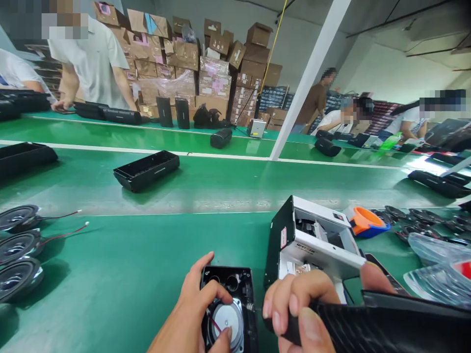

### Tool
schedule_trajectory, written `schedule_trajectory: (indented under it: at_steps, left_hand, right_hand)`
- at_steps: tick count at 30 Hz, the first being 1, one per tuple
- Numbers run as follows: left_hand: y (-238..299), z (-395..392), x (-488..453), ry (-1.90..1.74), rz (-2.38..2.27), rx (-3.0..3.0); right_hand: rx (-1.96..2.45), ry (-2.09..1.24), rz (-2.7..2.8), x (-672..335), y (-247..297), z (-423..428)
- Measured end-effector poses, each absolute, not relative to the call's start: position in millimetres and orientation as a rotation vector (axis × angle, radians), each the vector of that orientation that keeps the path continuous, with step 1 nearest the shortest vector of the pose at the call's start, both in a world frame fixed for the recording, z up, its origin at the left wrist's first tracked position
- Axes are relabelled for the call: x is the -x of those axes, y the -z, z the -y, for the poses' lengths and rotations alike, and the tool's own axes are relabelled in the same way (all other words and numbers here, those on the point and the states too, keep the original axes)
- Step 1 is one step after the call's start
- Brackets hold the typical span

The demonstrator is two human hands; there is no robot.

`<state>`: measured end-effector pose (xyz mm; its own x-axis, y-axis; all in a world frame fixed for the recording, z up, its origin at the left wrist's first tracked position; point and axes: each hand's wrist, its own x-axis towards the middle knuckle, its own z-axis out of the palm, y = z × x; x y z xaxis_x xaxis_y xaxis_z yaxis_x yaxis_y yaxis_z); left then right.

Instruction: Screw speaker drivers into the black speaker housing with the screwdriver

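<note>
A black speaker housing [247,289] lies on the green bench in front of me, its open side up. Inside it sits a round speaker driver [231,318] with a pale magnet and a red wire. My left hand [200,309] curls over the housing's left side, thumb and index finger on the driver. Just to the right, my right hand [301,309] is wrapped round a black electric screwdriver [397,318] with a ribbed grip. The screwdriver lies nearly level, its front end pointing left at the housing's right edge. The tip is hard to make out.
A white and black screw feeder [320,240] stands close behind my right hand. Loose speaker drivers [18,245] sit at the left, more at the far right near an orange and blue tape roll [368,220]. An empty black housing [147,169] rests on the conveyor. Co-workers stand beyond.
</note>
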<state>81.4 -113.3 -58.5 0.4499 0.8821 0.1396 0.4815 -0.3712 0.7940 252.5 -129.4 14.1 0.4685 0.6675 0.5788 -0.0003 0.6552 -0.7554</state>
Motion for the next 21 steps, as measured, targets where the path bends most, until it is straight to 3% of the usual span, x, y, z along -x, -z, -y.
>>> schedule_trajectory:
  at_steps: [21]
  left_hand:
    - [40, 112, -81, -0.671, -1.166, -1.957]
  right_hand:
    - [0.734, -0.499, 1.033, -247, 2, 123]
